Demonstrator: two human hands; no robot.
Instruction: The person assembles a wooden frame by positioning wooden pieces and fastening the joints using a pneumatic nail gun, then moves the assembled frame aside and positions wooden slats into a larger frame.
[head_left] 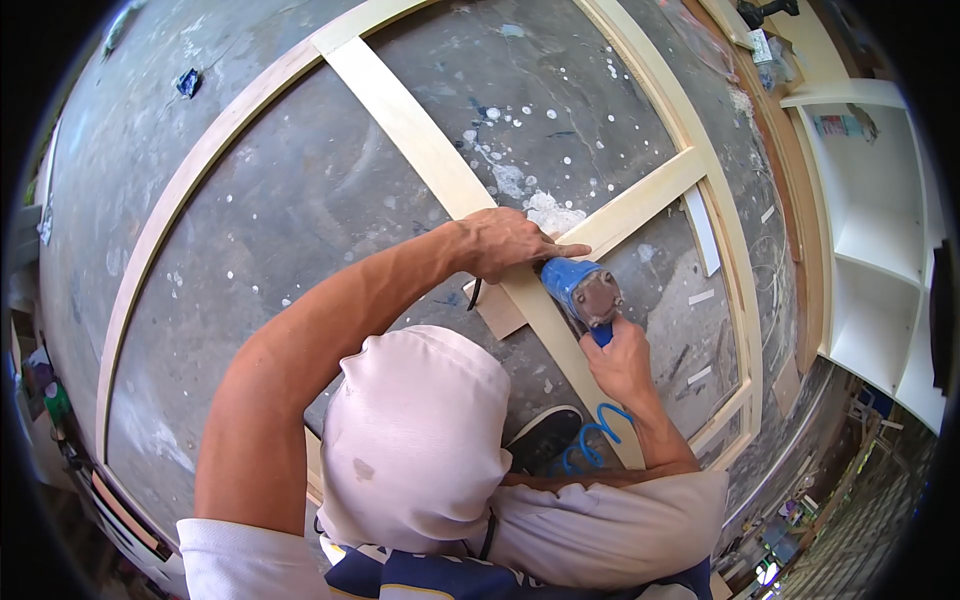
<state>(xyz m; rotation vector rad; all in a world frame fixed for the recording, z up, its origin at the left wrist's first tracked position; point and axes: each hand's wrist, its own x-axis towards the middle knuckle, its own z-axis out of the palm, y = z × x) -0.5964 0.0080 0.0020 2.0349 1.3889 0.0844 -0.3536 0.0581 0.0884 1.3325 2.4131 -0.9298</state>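
as the left hand (500, 243) lies over the slat (410, 120), forefinger (573, 250) toward the crosspiece (640, 212), grip unclear, best square the nail gun (568, 278), wrapped in the right hand (622, 362), beside their meeting, fingertips clear.

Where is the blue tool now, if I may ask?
The blue tool is right of centre in the head view, in the right hand, beside the long slat.

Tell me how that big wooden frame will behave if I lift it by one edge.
The wooden frame will likely flex or twist a little, since its strips look slender for such a wide span. The open gaps between its slats suggest it's light for its size. Lying flat, it seems unlikely to roll.
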